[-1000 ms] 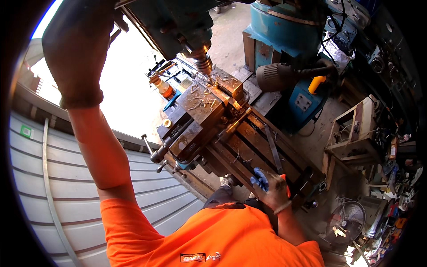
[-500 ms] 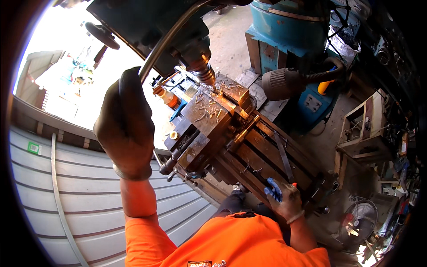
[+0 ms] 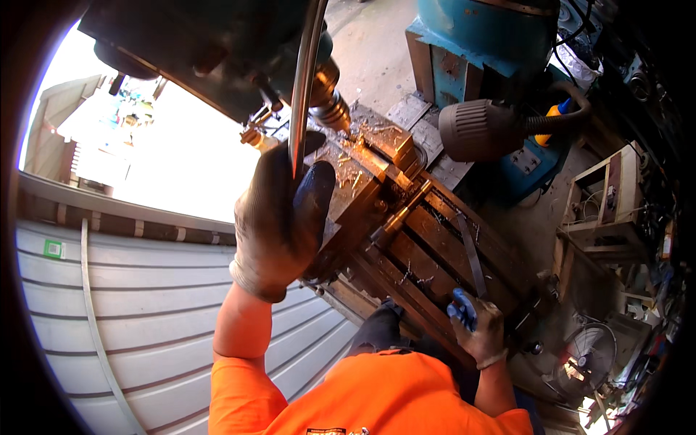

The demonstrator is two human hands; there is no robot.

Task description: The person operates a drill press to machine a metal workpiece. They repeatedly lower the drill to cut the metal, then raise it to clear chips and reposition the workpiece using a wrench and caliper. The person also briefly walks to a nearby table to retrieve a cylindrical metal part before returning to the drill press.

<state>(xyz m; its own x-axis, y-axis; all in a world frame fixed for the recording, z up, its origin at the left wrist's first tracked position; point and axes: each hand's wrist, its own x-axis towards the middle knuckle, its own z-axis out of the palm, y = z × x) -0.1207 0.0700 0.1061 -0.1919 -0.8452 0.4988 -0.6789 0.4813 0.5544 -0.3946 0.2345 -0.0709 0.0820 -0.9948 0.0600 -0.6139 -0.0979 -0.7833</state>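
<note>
My left hand [image 3: 275, 225], in a grey knit glove with dark blue fingers, is closed round the lower end of a long metal lever [image 3: 304, 80] on the milling machine. Behind the lever, the spindle chuck [image 3: 331, 109] points its cutting tool down at a metal workpiece [image 3: 384, 165] in the machine vise [image 3: 397, 142]. Metal chips lie over the vise. My right hand [image 3: 480, 332], gloved alike, is at the near right part of the slotted machine table [image 3: 435, 264]. Its blue fingers are curled; anything inside them is hidden.
A brown work lamp [image 3: 478, 129] on a flexible neck hangs right of the vise. A flat metal strip [image 3: 471, 254] lies across the table slots. To the right are a wooden frame stand [image 3: 602, 188] and a fan [image 3: 586, 360]. A ribbed metal wall [image 3: 159, 312] runs along the left.
My left hand has swung right and slightly down with the lever, which now stands more upright in front of the spindle. My right hand has shifted slightly right; its fingers stay curled.
</note>
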